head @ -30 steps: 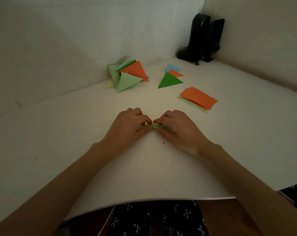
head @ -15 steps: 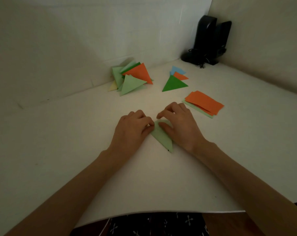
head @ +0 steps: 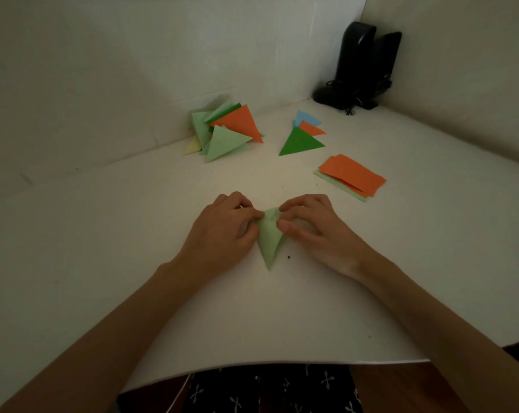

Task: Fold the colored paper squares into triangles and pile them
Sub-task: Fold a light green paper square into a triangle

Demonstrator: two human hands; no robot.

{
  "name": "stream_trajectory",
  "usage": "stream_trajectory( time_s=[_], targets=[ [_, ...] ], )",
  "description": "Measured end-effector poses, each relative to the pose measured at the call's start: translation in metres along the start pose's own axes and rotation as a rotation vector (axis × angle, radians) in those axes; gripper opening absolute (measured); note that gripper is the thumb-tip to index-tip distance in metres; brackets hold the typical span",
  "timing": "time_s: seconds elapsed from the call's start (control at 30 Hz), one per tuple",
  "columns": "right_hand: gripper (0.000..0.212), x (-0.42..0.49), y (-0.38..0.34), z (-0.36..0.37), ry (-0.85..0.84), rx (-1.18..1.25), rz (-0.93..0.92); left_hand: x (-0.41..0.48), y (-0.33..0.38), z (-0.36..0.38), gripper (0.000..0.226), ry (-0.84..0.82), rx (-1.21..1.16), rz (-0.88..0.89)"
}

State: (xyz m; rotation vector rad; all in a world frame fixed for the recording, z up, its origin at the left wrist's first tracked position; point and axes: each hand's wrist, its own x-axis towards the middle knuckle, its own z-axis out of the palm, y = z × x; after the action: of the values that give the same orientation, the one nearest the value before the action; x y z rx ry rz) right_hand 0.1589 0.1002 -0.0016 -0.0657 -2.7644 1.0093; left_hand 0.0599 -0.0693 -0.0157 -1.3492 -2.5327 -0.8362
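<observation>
One light-green triangle points toward the person, long axis front-to-back; fingers of the left hand and right hand pinch its far edge.

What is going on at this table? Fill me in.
A person is folding a light green paper on the white table, the left hand and right hand pinching its upper end. A pile of folded triangles lies behind, three more triangles lie to its right, and a stack of unfolded squares, orange on top, waits further right.
</observation>
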Motion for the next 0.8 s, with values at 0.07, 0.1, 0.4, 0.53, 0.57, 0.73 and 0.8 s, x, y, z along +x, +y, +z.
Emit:
stream_trajectory(
  time_s=[0.07,0.1,0.4,0.53,0.57,0.73,0.8],
  targets=[
    [0.027,0.000,-0.005,-0.002,-0.069,0.027,-0.044,0.001,-0.001,-0.003,0.060,-0.021,-0.083,-0.055],
    [0.028,0.000,-0.006,-0.002,-0.116,0.021,-0.069,0.002,-0.002,-0.005,0.063,-0.031,-0.137,-0.085],
    [0.051,0.006,-0.002,-0.002,-0.093,-0.194,-0.125,0.000,-0.009,-0.022,0.028,-0.098,-0.411,-0.176],
    [0.044,0.010,0.002,-0.001,-0.080,-0.256,-0.141,-0.002,-0.017,-0.017,0.020,-0.143,-0.226,-0.026],
    [0.041,0.012,0.003,0.000,-0.064,-0.238,-0.138,-0.002,-0.019,-0.016,0.018,-0.162,-0.203,-0.004],
    [0.036,0.018,0.009,0.007,0.183,-0.289,-0.045,-0.003,-0.024,-0.012,0.035,-0.142,-0.195,-0.006],
    [0.039,0.019,0.012,0.011,0.160,-0.329,0.027,-0.004,-0.024,-0.009,0.054,-0.134,-0.156,0.007]
  ],
)
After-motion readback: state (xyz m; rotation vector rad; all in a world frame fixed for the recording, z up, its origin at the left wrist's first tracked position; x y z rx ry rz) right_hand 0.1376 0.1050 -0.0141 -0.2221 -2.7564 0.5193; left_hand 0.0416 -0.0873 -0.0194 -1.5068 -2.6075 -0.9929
